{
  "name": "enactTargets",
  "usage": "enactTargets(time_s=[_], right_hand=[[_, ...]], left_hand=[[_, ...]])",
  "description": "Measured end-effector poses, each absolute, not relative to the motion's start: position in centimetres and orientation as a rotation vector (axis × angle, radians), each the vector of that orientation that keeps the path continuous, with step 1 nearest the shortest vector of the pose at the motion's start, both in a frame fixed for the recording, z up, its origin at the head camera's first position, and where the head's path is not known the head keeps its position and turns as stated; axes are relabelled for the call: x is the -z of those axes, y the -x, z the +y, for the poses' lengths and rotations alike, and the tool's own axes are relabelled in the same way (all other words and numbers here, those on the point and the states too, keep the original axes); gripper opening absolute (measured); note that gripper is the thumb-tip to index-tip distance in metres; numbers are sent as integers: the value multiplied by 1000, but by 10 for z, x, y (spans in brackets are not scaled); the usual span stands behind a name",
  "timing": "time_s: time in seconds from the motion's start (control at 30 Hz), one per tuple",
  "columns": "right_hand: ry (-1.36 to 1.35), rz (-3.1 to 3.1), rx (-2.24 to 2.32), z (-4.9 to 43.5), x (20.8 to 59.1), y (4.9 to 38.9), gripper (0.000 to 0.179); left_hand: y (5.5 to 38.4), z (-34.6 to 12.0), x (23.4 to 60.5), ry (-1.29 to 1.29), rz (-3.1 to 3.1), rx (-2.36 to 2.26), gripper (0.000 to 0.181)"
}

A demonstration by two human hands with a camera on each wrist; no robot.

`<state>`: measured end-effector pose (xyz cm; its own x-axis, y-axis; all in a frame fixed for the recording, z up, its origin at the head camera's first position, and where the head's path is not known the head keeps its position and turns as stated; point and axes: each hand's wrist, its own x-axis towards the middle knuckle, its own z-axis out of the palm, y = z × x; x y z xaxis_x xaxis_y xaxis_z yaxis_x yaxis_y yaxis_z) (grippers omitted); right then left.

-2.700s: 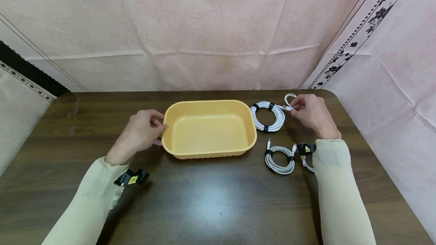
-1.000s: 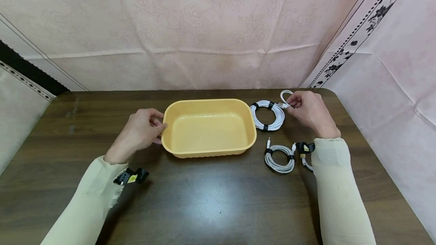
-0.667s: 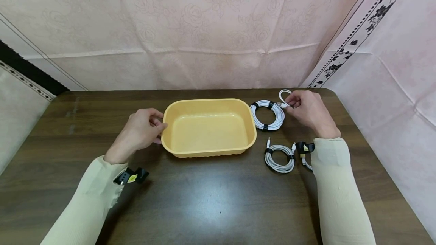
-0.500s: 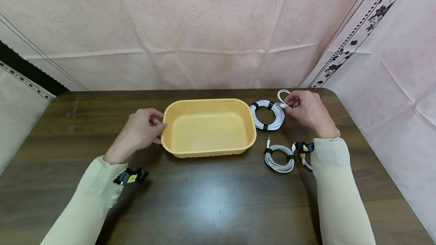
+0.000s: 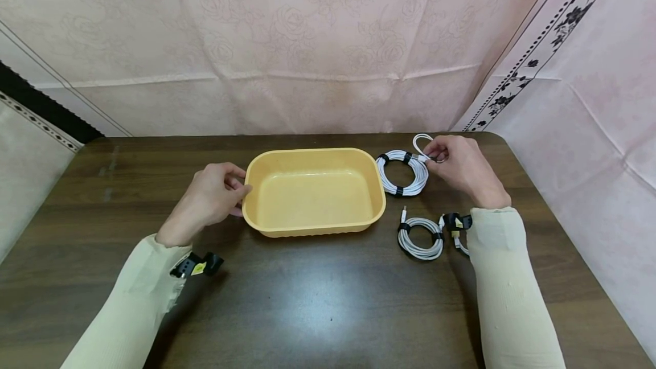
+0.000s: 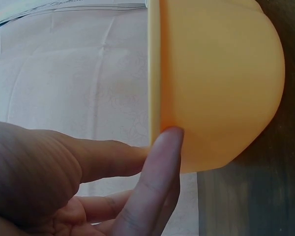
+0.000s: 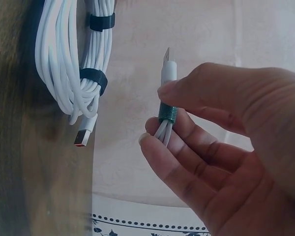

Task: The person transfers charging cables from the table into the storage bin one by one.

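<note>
The left hand pinches the tub's left rim, fingers bent. The tub sits mid-table, every visible cable outside it. Right of it lie a white coil, far, and a grey coil, nearer. The right hand pinches one cable by its plug end; the sleeve partly hides another cable.

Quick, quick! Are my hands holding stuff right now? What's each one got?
Left hand: holding the yellow tub, pinched at its rim.
Right hand: holding a white cable, pinched near one end.
</note>
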<state>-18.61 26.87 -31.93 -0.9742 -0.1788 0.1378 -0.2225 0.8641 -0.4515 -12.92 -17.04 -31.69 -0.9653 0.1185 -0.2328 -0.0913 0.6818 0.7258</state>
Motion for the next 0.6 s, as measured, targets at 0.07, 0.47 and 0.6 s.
enactTargets(time_s=[0.07, 0.47, 0.6], right_hand=[[-324, -2943, -728, 268, 319, 186, 16], [-344, -2956, -746, 266, 318, 185, 15], [-357, -2953, -747, 265, 318, 185, 15]], left_hand=[[129, -170, 317, -23, 2635, -1158, 34], [130, -171, 317, -17, 2631, -1162, 35], [131, -170, 317, -7, 2625, -1157, 36]])
